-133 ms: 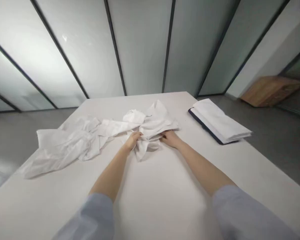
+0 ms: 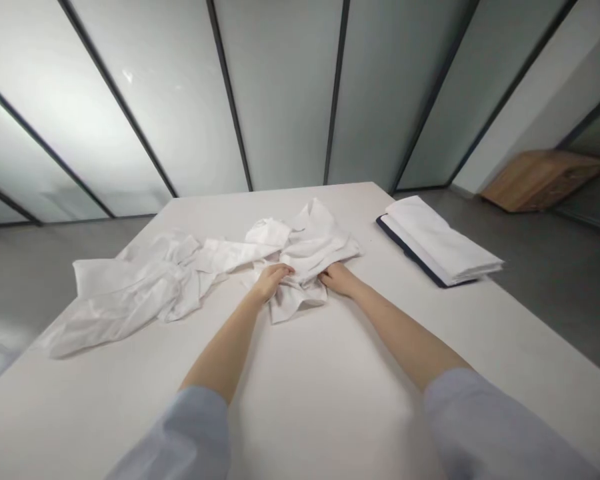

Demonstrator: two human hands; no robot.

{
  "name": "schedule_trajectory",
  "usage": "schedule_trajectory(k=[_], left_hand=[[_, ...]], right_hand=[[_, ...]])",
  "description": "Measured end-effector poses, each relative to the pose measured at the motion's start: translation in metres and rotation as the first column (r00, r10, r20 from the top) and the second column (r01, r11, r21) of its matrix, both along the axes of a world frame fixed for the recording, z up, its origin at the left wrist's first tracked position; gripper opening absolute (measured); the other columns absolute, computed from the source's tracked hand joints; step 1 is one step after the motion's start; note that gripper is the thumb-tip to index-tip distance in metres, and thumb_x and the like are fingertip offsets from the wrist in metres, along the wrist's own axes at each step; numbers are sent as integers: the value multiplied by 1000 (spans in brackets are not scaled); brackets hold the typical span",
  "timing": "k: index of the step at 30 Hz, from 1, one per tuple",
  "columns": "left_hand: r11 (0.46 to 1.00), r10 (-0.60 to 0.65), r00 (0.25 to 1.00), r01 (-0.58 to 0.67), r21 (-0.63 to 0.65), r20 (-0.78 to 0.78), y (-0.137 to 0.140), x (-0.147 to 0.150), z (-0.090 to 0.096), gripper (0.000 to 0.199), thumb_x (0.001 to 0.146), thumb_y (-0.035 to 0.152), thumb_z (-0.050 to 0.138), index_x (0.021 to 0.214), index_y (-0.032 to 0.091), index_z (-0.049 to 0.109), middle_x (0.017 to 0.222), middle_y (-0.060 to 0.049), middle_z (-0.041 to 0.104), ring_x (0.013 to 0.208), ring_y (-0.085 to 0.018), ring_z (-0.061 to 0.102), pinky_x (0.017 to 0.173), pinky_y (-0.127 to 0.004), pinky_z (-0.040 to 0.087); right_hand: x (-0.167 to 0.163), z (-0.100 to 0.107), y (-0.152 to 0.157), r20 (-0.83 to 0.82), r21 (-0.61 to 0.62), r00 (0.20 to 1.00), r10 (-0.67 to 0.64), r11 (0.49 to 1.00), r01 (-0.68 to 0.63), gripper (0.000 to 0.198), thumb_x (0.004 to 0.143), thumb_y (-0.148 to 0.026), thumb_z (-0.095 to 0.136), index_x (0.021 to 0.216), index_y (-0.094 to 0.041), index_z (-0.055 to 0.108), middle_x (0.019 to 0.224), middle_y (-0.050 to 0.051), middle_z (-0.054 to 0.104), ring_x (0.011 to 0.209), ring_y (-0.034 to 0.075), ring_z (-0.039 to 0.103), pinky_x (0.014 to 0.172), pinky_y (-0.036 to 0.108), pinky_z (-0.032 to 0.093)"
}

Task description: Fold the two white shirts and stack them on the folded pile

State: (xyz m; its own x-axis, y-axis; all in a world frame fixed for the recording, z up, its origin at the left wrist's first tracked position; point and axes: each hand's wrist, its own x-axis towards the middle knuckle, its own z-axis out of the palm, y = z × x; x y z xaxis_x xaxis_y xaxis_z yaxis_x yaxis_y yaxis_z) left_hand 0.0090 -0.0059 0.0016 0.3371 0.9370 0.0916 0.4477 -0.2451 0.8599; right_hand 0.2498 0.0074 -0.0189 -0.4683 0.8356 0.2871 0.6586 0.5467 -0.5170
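A crumpled white garment (image 2: 313, 247), perhaps a shirt, lies bunched at the middle of the table. My left hand (image 2: 273, 280) is closed on its near left part, thumb and fingers pinching the fabric. At its near right edge, my right hand (image 2: 340, 278) grips the cloth, with its fingertips partly hidden under a fold. A loose flap of the garment hangs toward me between the two hands. More rumpled white cloth (image 2: 150, 280) spreads out to the left and touches the bunched part; I cannot tell whether they are one piece.
A stack of folded white cloth (image 2: 440, 240) with a dark navy folded piece (image 2: 410, 253) beneath it lies at the right edge of the white table (image 2: 325, 393). Frosted glass panels (image 2: 285, 87) stand behind. A wooden cabinet (image 2: 543, 180) is on the floor at far right.
My left hand has moved slightly right over the garment. The near flap between my hands has dropped flatter and shifted a little right; my right hand has barely moved.
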Motion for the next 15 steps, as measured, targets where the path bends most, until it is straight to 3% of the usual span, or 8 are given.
schedule_trajectory(k=[3,8,11,15], left_hand=[[993,59,969,-33,111,-238,0,5,0,42,92,39,36,106,18,70,112,-7,69,109,-22,59,99,-33,42],[965,241,779,-132,225,-579,2,-1,-2,45,95,44,39,132,24,56,145,-8,49,134,-25,42,109,-43,32],[940,340,677,-247,234,-653,3,-10,-2,51,95,48,39,138,23,50,150,-10,42,138,-28,36,112,-47,28],[922,384,631,-296,249,-674,4,-16,-1,53,95,50,38,139,22,49,149,-8,43,138,-28,36,115,-46,24]], right_hand=[[-1,4,-3,-69,-115,998,2,993,-10,23,79,-23,52,89,-17,72,90,7,73,86,24,63,80,32,47],[8,15,-4,-101,-195,994,40,979,-60,29,82,-24,43,66,-18,66,71,4,68,75,21,60,74,30,45],[10,22,-4,-105,-198,993,49,978,-70,32,84,-23,40,69,-18,68,79,6,71,79,22,61,78,32,45],[6,26,-4,-60,-231,995,74,969,-86,34,85,-21,41,92,-20,74,105,5,73,100,23,62,91,32,43]])
